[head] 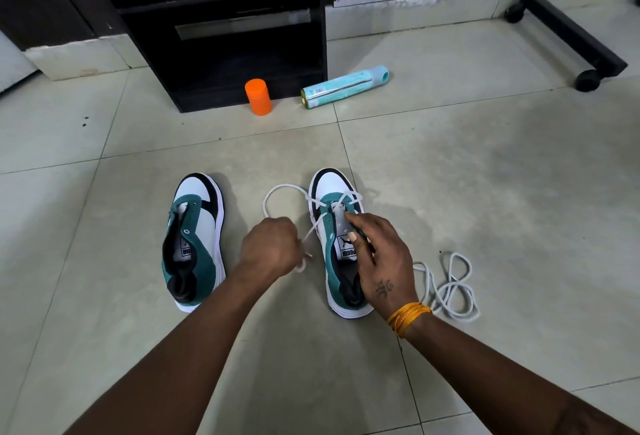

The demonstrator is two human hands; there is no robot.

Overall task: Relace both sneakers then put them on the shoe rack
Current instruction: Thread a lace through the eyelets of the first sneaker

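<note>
While both sneakers are sitting on the tiled floor (450, 157) toes away from the person, the left sneaker (195, 244) is lying bare of lace, its eyelets empty and tongue exposed. Behind it, a black shoe rack (221, 36) is standing against the wall, with an orange-capped container (258, 97) and a pale blue spray can (344, 88) lying at its foot.

The left hand (270, 247) is hovering between the shoes, its fingers curled and pinching the white lace (277, 192), which is looping out to the left of the toe and back. The right sneaker (341, 244) is showing only its first crossings near the toe. The right hand (377, 254) is resting on this shoe, fingers fairly straight, a fingertip pressing near the lowest eyelets; whether it is pinching any lace, I cannot tell.

Right of that, the spare lace (450, 287) is lying in loose coils on the floor.

Judgement: lace is looking soft, limp, light, so holding it close to the tip should be steering it best. Sneakers are looking light but stiff-soled, probably best taken at the heel collar for racking.
</note>
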